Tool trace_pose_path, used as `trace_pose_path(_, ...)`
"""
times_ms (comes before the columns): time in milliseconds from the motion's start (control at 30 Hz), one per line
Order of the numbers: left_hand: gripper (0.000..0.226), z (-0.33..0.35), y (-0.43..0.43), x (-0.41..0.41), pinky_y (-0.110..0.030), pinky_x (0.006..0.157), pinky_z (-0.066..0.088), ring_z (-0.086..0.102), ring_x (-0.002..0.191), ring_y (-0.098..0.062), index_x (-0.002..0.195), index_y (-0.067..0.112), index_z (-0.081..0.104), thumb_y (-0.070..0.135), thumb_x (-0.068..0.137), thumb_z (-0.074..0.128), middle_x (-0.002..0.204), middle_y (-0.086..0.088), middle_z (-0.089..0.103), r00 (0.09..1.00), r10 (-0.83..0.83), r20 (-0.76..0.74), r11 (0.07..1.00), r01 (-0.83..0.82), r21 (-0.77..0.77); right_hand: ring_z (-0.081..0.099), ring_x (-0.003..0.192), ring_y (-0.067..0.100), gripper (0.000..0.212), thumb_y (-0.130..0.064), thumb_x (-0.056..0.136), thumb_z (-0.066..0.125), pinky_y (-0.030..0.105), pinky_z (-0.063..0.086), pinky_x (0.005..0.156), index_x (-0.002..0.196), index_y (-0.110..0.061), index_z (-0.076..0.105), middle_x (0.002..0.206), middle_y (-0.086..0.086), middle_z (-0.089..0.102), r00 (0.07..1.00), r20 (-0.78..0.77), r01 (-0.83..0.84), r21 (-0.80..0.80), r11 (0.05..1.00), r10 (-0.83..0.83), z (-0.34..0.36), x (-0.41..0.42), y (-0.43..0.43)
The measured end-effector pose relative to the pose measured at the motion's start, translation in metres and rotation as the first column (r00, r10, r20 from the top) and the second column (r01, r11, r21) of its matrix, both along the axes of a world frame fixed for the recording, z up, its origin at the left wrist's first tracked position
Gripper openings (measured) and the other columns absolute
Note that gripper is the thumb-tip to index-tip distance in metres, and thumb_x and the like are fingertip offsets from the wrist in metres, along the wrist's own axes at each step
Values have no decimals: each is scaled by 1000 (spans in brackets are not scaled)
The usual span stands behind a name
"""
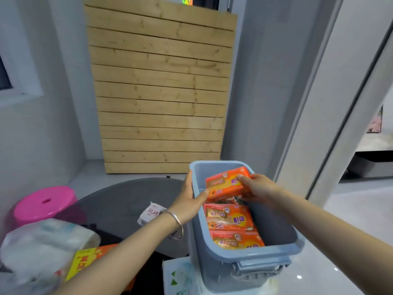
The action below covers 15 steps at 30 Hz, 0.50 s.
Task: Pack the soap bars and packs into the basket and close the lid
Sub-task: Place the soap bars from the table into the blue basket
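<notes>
A blue-grey plastic basket (276,248) stands open at the lower right, with no lid on it. Two orange soap packs (228,220) lie flat inside it, one behind the other. My right hand (258,187) holds a third orange soap pack (227,183) tilted over the basket's far half. My left hand (189,196) grips the basket's left rim, and its thumb touches the held pack's left end. A small white-wrapped soap bar (148,212) lies on the dark round table (119,201) just left of my left wrist.
A pink plastic stool (43,204) stands at the left. A clear bag of white rolls (40,245) and a yellow-orange package (85,258) sit at the lower left. A wooden slat panel (161,92) leans on the wall behind. The basket rests on a white surface (180,275).
</notes>
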<state>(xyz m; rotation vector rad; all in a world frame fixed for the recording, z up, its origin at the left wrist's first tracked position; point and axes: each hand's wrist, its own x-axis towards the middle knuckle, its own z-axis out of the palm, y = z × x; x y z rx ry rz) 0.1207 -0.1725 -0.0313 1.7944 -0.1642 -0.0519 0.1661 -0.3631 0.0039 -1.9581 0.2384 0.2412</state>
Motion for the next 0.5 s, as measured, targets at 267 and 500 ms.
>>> trace_pose_path(267,65,-11,-1,0,-31,77,57,67,95,-18,144,35,12,26,93,51,112,0,63,994,46,-100,994,-55,-94,59,98,20,43,-42,99,34,32,42,93,125,-13,51,124,7,62,957,-195,-280,-409,868,216,-20,12,13)
trace_pose_path(500,83,-8,11,-3,-27,99,34,44,129,-14,149,21,4,41,88,55,153,5,28,990,81,-119,997,-82,-7,61,109,23,40,-38,95,49,28,45,88,123,-10,56,126,9,62,946,-157,-317,-626,713,284,-10,3,9)
